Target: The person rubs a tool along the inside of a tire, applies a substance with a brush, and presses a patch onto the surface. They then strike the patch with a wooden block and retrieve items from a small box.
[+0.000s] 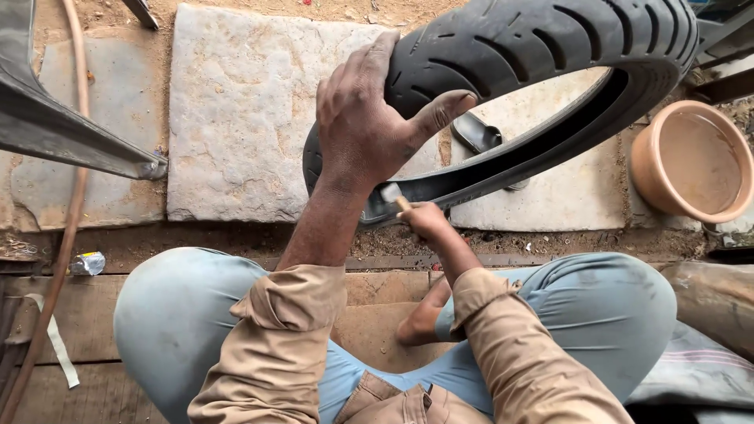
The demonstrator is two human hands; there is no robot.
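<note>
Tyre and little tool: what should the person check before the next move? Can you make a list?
1. Left hand grips the black tyre firmly: ok, fingers and thumb wrap the tread.
2. Right hand holds the small tool: ok.
3. Tool tip sits at the tyre's inner edge: cannot tell, partly hidden.
4. Tyre steady: ok, its lower edge rests by the stone slab.
5. Clay-coloured bowl out of the way: ok, apart at the right.
6. Bare foot away from the tool: ok.
</note>
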